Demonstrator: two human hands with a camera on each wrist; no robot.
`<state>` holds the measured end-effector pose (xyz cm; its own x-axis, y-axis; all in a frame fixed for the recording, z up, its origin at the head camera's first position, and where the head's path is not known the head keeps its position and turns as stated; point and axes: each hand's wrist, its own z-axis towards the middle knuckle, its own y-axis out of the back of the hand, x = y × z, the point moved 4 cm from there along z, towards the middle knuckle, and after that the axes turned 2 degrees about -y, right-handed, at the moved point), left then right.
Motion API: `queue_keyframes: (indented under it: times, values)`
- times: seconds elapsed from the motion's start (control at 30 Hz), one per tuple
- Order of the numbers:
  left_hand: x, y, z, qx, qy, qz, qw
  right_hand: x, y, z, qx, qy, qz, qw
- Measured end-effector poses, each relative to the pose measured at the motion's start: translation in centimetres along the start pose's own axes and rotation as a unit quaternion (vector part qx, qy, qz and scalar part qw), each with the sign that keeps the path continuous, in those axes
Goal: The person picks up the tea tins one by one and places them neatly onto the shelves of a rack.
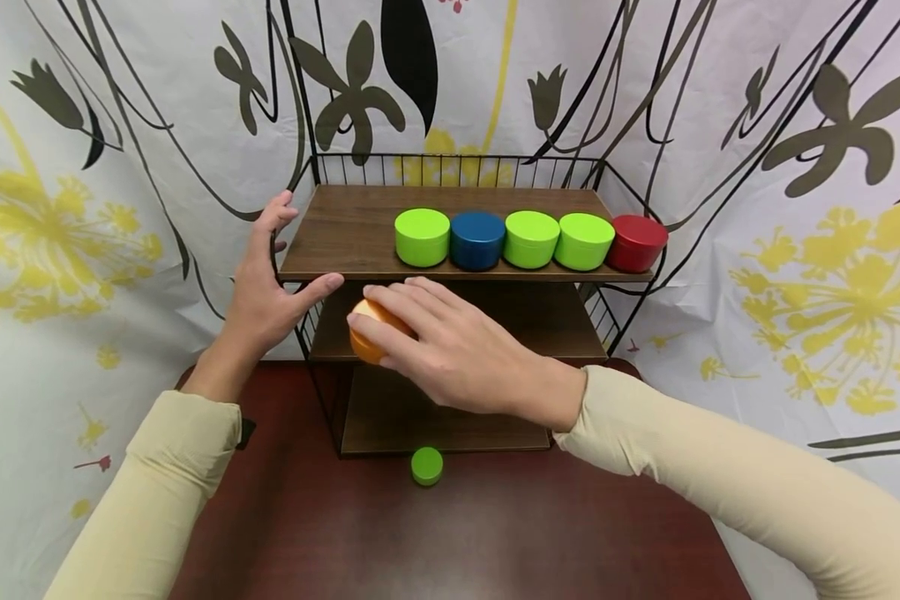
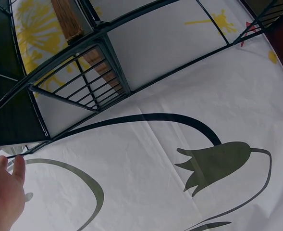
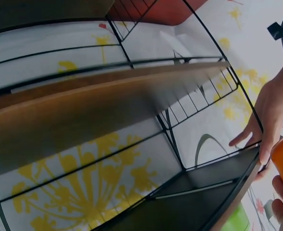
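In the head view my right hand (image 1: 457, 354) grips a round orange container (image 1: 367, 348) in front of the shelf rack's upper board. My left hand (image 1: 258, 292) is at the rack's upper left corner, thumb and fingers spread apart. The right wrist view shows the left hand (image 3: 271, 108) close against the board's end; whether it bears on the frame I cannot tell. Along the front of the top board (image 1: 345, 221) stand three lime green round containers (image 1: 422, 237), a blue one (image 1: 477, 242) between them, and a red one (image 1: 637, 243) at the right end.
Two lower boards (image 1: 435, 417) of the black wire rack sit beneath, on a dark red table (image 1: 435, 542). A small green round container (image 1: 427, 467) lies on the table before the rack. Patterned cloth (image 1: 720, 125) hangs behind and at both sides.
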<state>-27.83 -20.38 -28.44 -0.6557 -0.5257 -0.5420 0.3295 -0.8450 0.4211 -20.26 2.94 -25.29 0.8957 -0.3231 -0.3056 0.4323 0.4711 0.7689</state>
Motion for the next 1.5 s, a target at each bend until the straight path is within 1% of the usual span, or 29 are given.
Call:
queue_keyframes:
  times: [0.17, 0.27, 0.43, 0.57, 0.73, 0.83, 0.93, 1.07, 1.17, 1.37, 1.5]
  values:
    - [0.0, 0.1, 0.0, 0.000, -0.003, 0.004, 1.0000, -0.8, 0.5, 1.3, -0.026, -0.004, 0.001, 1.000]
    - [0.1, 0.1, 0.0, 0.002, -0.005, 0.005, 1.0000, -1.4, 0.8, 2.0, -0.038, -0.013, 0.003, 0.999]
    - [0.1, 0.0, 0.1, 0.002, -0.014, -0.004, 0.9999, -2.2, 1.0, 3.1, -0.042, -0.032, 0.009, 0.999]
    - [0.1, 0.1, 0.0, 0.001, -0.014, -0.005, 0.9999, -2.8, 0.9, 3.8, -0.037, -0.040, 0.000, 0.998]
    - [0.2, 0.1, -0.1, 0.000, -0.006, -0.001, 1.0000, -3.7, 0.8, 4.7, -0.033, -0.044, -0.016, 0.998]
    - [0.2, 0.1, -0.1, -0.001, 0.001, -0.002, 1.0000, -4.2, 0.7, 5.2, -0.025, -0.053, -0.017, 0.998]
    - [0.2, 0.1, 0.0, 0.000, 0.003, -0.002, 1.0000, -4.7, 0.5, 5.5, -0.007, -0.066, -0.015, 0.998]
    - [0.2, 0.1, 0.0, 0.000, 0.000, -0.006, 1.0000, -5.1, 0.1, 5.8, 0.012, -0.078, -0.011, 0.997]
    - [0.1, 0.0, 0.0, 0.000, -0.001, -0.004, 1.0000, -5.3, -0.1, 5.9, 0.015, -0.081, -0.015, 0.996]
    - [0.1, 0.0, 0.1, 0.000, -0.002, 0.001, 1.0000, -5.6, -0.6, 5.7, 0.029, -0.099, -0.047, 0.994]
    - [0.1, 0.0, 0.1, -0.002, 0.000, 0.002, 1.0000, -5.8, -0.8, 5.7, 0.035, -0.107, -0.057, 0.992]
